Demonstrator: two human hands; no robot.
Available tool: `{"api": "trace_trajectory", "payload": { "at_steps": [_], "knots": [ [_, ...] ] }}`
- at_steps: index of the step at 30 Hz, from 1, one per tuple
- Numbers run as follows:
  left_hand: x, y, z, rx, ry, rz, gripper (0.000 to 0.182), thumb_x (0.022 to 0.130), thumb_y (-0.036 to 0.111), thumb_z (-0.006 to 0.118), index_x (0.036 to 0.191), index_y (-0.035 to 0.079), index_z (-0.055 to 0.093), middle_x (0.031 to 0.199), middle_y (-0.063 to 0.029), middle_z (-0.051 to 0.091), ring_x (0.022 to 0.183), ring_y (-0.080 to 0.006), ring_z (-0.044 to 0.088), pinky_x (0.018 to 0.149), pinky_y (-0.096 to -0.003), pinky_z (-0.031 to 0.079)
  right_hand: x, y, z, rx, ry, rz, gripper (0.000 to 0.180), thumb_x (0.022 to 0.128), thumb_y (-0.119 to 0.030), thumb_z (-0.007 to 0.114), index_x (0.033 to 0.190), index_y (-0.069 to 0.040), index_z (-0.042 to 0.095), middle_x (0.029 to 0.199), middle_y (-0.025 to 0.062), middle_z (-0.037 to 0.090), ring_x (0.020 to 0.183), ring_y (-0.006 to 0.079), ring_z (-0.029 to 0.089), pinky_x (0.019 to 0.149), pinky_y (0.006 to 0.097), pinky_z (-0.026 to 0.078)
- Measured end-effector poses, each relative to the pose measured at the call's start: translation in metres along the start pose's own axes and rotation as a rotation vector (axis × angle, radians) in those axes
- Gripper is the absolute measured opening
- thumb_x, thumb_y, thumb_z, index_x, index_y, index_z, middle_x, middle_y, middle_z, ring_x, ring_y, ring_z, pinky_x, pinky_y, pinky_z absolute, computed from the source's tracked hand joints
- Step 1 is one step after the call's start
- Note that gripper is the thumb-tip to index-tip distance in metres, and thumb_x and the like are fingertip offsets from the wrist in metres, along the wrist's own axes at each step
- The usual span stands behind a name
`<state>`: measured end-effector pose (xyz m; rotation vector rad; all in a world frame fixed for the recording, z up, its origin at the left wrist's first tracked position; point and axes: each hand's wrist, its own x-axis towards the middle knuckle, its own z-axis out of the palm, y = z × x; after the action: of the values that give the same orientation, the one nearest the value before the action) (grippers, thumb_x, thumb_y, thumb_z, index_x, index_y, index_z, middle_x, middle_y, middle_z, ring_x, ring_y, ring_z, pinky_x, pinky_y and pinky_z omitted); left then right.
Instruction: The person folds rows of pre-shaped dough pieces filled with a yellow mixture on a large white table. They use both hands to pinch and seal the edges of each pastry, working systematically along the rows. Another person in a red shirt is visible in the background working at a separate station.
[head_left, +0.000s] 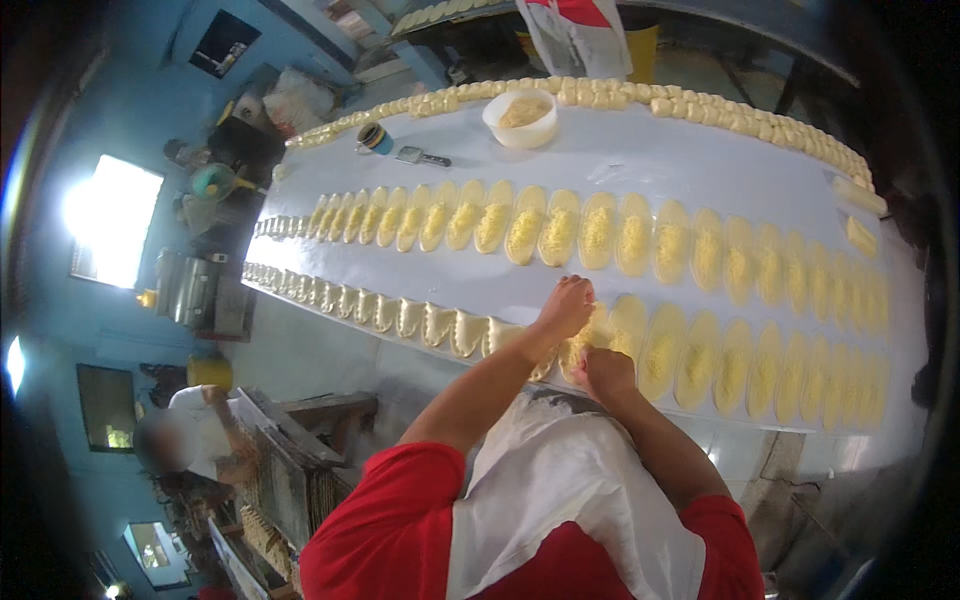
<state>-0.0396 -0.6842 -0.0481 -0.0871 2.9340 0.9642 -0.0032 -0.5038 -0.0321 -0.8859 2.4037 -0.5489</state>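
My left hand (568, 306), fingers curled, is at the far end of a flat dough oval (589, 334) with a yellow grated filling on it. At the oval's near end, my right hand (607, 372) grips the edge with bent fingers. The fingertips are partly hidden. To the left along the near edge of the table runs a row of folded dough pieces (469, 330) with crimped edges. Flat filled ovals (661, 352) continue that row to the right. Farther back lies a second row of filled ovals (598, 229), with folded pieces at its left end.
On the pale table (450, 161) stand a white tub (521, 135) of brownish filling and a cup (375, 138), with a scraper (421, 156) nearby. Dough lumps (720, 112) line the far edge. A person (581, 37) stands beyond; another (199, 435) is near racks at left.
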Motion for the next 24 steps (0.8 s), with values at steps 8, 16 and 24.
{"api": "trace_trajectory", "payload": {
  "at_steps": [8,16,24],
  "knots": [
    [-0.096,0.026,-0.041,-0.312,-0.14,0.056,0.024,0.089,0.013,0.071,0.105,0.001,0.06,0.092,-0.0195,0.068,0.087,-0.0383,0.068,0.075,-0.0438,0.054,-0.022,-0.006,0.001,0.244,0.46,0.071,0.042,0.081,-0.018,0.079,0.117,-0.01,0.06,0.094,0.012,0.068,0.093,0.032,0.068,0.08,0.0428,0.054],
    [-0.139,0.004,0.003,-0.203,-0.017,0.183,0.018,0.087,0.005,0.063,0.104,0.001,0.064,0.093,-0.0215,0.068,0.087,-0.0402,0.066,0.081,-0.049,0.053,-0.037,-0.016,0.025,0.166,0.293,0.095,0.01,0.085,-0.008,0.068,0.094,-0.006,0.072,0.099,0.0147,0.066,0.102,0.0359,0.064,0.09,0.0457,0.052],
    [-0.165,-0.003,0.015,0.371,0.025,0.404,0.023,0.09,0.014,0.057,0.106,0.008,0.072,0.101,-0.0103,0.064,0.098,-0.0317,0.065,0.085,-0.0429,0.051,-0.062,-0.044,0.031,-0.175,0.196,0.107,0.018,0.091,-0.018,0.062,0.103,-0.011,0.073,0.101,0.0125,0.069,0.099,0.0315,0.067,0.082,0.0464,0.055]
  ]
}}
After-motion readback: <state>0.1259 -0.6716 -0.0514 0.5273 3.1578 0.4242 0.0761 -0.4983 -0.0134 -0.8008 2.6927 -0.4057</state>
